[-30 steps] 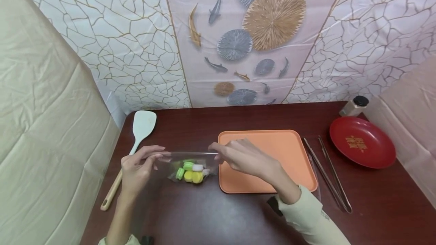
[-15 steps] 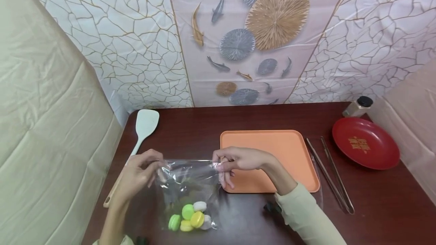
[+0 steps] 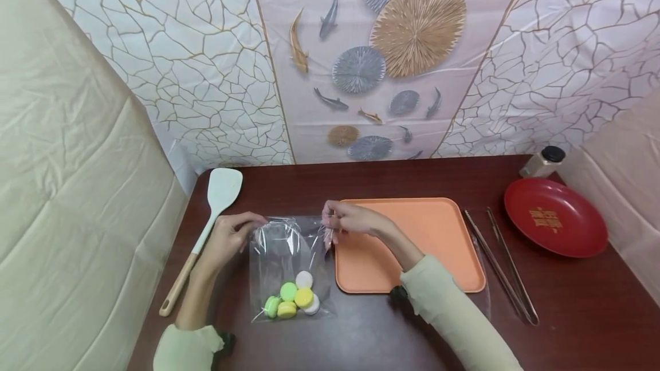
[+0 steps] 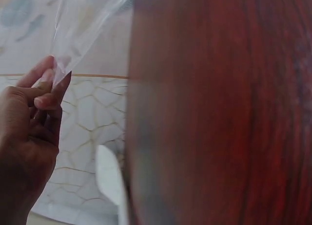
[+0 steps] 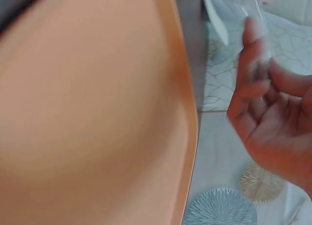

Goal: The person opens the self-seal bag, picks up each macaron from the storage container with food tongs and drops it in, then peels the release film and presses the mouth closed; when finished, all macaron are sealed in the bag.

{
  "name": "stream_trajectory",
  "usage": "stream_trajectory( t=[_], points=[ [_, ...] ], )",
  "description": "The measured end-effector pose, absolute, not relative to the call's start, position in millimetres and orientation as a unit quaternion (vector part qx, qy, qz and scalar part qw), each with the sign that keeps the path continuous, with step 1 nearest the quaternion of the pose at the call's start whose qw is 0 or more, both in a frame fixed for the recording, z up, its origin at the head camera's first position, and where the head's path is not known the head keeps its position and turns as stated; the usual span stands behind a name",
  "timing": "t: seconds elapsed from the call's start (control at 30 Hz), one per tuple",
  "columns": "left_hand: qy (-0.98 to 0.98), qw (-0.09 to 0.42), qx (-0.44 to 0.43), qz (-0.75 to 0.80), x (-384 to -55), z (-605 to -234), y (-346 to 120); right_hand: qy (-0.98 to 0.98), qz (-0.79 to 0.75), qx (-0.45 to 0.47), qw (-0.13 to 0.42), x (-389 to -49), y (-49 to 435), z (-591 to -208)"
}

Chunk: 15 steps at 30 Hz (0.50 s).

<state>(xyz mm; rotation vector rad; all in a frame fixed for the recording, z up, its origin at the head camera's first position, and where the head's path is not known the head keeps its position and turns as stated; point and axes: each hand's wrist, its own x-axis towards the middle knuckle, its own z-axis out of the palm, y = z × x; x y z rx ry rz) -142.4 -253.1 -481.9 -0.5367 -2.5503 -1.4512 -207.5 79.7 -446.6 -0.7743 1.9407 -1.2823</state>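
A clear plastic bag [image 3: 278, 251] lies spread toward the near side of the table, its upper edge between both hands. Several macarons [image 3: 287, 291] in green, yellow and white sit gathered in its bottom. My left hand [image 3: 233, 239] pinches the bag's upper left corner; in the left wrist view the film [image 4: 73, 49] runs up from between thumb and fingers. At the upper right corner, my right hand [image 3: 356, 221] pinches the bag, above the left edge of the orange tray [image 3: 412, 245]. In the right wrist view the fingers [image 5: 248, 59] are blurred around the film.
A white spatula [image 3: 224, 188] with a wooden handle lies along the left, close to the left forearm. Metal tongs [image 3: 507, 268] rest right of the tray. Farther right are a red plate [image 3: 557, 216] and a black-lidded jar [image 3: 542, 162]. Fabric walls surround the table.
The bag was first seen nearly edge-on, then hung with the macarons at its bottom nearer the front. Now it lies flatter, both hands having moved slightly away from the front edge.
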Motion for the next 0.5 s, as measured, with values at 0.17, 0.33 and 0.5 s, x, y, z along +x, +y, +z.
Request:
stream_trajectory(
  t=[0.17,0.33,0.5],
  points=[
    [-0.874,0.077,-0.156,-0.454,-163,-495,-249,0.843,-0.385,-0.302,0.226,-227,70,-456],
    [-0.894,0.072,-0.143,-0.418,-180,-501,-244,0.903,-0.293,-0.273,0.153,-243,64,-467],
    [-0.894,0.081,-0.17,-0.406,-195,-521,-252,0.93,-0.25,-0.242,0.116,-250,58,-475]
  ],
)
